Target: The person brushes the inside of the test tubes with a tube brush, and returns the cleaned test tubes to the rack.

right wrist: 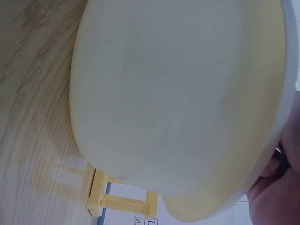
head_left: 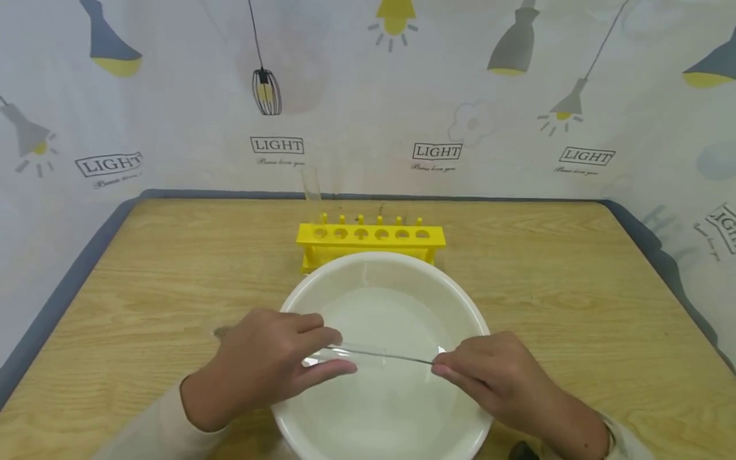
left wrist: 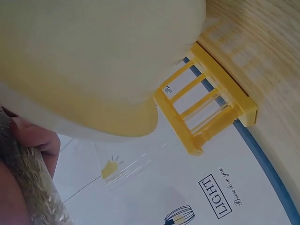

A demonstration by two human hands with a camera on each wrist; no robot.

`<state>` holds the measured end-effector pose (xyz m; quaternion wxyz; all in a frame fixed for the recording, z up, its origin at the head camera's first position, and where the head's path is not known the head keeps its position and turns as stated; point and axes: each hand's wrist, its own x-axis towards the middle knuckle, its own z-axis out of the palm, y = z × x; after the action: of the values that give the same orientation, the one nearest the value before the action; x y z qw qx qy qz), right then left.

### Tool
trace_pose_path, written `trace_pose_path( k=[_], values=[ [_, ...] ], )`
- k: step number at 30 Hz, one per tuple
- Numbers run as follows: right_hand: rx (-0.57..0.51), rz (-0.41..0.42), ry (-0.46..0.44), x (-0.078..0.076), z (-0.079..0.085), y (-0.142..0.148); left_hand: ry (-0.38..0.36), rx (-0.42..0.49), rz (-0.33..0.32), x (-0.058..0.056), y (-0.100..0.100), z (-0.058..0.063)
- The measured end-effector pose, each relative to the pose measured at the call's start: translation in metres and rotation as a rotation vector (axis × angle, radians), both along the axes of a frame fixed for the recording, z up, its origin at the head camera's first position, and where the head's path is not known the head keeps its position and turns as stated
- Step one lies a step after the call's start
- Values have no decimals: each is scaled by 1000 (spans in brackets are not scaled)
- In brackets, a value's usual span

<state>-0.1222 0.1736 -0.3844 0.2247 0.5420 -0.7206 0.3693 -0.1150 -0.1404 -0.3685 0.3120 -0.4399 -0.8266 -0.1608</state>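
Above a white basin (head_left: 368, 275), my left hand (head_left: 270, 358) grips a clear test tube (head_left: 368, 358) lying almost level. Through the glass, the left wrist view shows the grey bristles of a test tube brush (left wrist: 35, 187) inside the tube. My right hand (head_left: 506, 377) pinches the twisted wire of that brush to the right of the tube's mouth. Much of the tube is hidden by the left fingers in the head view. In the right wrist view the right hand (right wrist: 276, 183) shows partly, beyond the basin's rim.
A yellow test tube rack (head_left: 370, 236) stands behind the basin, with another clear test tube (head_left: 310, 185) upright in its left end. Part of a dark object (head_left: 523, 451) shows at the bottom edge. A printed curtain (head_left: 356, 128) surrounds the wooden table (head_left: 575, 275).
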Motion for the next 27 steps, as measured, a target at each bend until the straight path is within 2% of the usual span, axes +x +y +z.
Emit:
trace_pose_path(
  k=[5, 10, 19, 24, 27],
  values=[
    [-6, -46, 151, 1, 6, -6, -31, 0, 17, 1, 0, -2],
    [7, -112, 289, 1, 9, -10, -103, 6, 25, 1, -1, -2],
    [29, -129, 411, -1, 11, -9, -369, -28, 79, 5, -3, 6],
    [36, -131, 403, -2, 13, -8, -479, -47, 97, 6, -3, 9],
    [36, -113, 323, -1, 12, -5, -480, -48, 94, 6, -3, 9]
  ],
)
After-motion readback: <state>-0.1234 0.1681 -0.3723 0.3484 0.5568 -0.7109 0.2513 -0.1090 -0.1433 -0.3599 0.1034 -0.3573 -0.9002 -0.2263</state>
